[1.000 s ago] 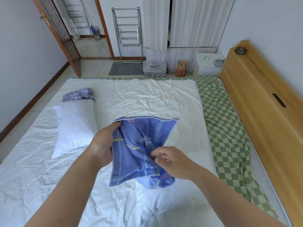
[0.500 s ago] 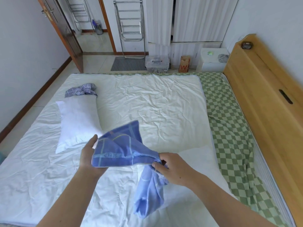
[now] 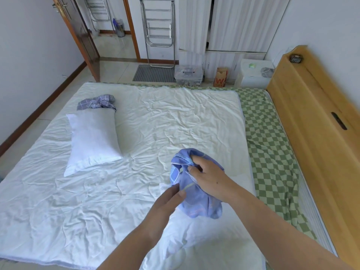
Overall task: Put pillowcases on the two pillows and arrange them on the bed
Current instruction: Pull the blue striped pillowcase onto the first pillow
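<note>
A blue pillowcase (image 3: 196, 201) hangs bunched over the near right part of the bed. My right hand (image 3: 208, 176) grips its gathered upper edge. My left hand (image 3: 169, 199) pinches the cloth lower down at its left side. A bare white pillow (image 3: 93, 139) lies on the left of the bed. A second, crumpled blue-grey pillowcase (image 3: 97, 102) sits just beyond that pillow. Under my arms lies another white pillow (image 3: 194, 240), partly hidden by them.
The bed (image 3: 155, 117) carries a wrinkled white quilt, with a green checked sheet (image 3: 268, 145) showing along its right side. A wooden headboard (image 3: 319, 125) runs down the right. Beyond the bed stand a plastic box (image 3: 188, 74), a metal rack (image 3: 158, 32) and an open door (image 3: 78, 34).
The pillowcase was spread between my hands; now it is bunched together. My left hand moved right and down toward my right hand, which gathered the upper edge.
</note>
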